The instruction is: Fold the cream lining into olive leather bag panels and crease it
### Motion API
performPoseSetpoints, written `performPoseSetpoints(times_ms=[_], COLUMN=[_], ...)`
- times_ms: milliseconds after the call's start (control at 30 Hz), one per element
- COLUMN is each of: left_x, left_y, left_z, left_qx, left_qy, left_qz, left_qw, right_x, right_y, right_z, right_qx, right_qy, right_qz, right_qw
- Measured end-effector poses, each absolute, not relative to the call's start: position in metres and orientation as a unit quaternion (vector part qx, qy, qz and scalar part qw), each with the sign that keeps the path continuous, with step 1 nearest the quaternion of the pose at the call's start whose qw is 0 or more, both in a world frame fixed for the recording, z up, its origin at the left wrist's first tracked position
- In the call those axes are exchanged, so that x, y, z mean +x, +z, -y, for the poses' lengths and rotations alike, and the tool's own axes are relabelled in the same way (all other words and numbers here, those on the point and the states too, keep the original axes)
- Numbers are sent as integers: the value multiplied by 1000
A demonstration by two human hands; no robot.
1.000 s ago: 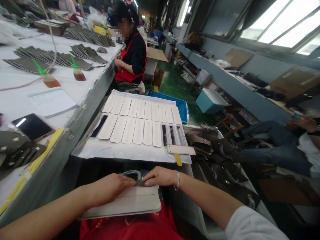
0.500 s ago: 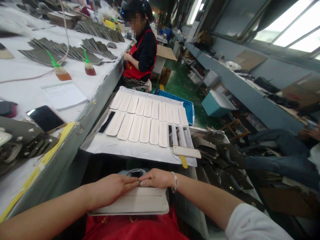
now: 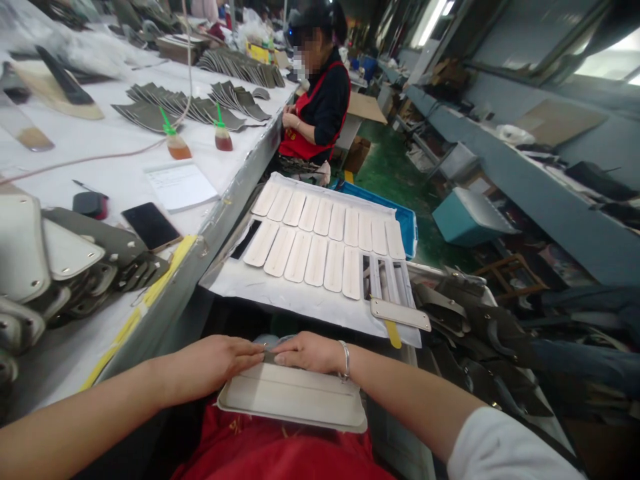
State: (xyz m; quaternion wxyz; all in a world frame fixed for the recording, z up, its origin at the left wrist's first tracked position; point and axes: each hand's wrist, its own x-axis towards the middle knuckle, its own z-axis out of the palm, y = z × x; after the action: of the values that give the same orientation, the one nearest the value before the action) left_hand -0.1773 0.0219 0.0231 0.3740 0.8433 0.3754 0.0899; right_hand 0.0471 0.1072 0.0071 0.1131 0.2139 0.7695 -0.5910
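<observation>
A cream leather-like bag piece with rounded corners and a lengthwise seam line rests over my lap, against the red apron. Along its far edge, where a dark grey strip shows, my left hand presses with its fingers together. My right hand, with a bracelet at the wrist, grips the same edge close beside it. Both hands are closed on the piece; their thumbs and the underside are partly hidden. Beyond them, a white-covered board carries two rows of cream strips. One strip with metal studs lies crosswise at its right corner.
At left the white worktable holds glue bottles, a notepad, a phone and stacked studded pieces. A co-worker sits farther along. Dark bags fill the right side, near a blue crate.
The view has turned left, so the scene shifts right. My hands still hold the bag piece's far edge, and its near side is tilted a little differently, showing more of its surface.
</observation>
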Motion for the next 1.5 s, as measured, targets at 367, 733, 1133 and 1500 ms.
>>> performPoseSetpoints(times_ms=[367,733,1133,1500], left_x=[-172,-114,-21,-9], left_y=[24,24,14,21], left_z=[-11,15,44,43], left_qx=[854,880,847,837], left_qy=[65,77,110,76], left_qz=[-408,-442,-476,-517], left_qw=[318,157,209,164], right_x=[38,157,191,173], right_y=[-2,42,4,-6], right_z=[-104,-41,50,56], right_qx=[248,398,494,496], right_qy=[-596,-350,-147,-41], right_qz=[-756,-843,-817,-821], right_qw=[110,-91,-258,-279])
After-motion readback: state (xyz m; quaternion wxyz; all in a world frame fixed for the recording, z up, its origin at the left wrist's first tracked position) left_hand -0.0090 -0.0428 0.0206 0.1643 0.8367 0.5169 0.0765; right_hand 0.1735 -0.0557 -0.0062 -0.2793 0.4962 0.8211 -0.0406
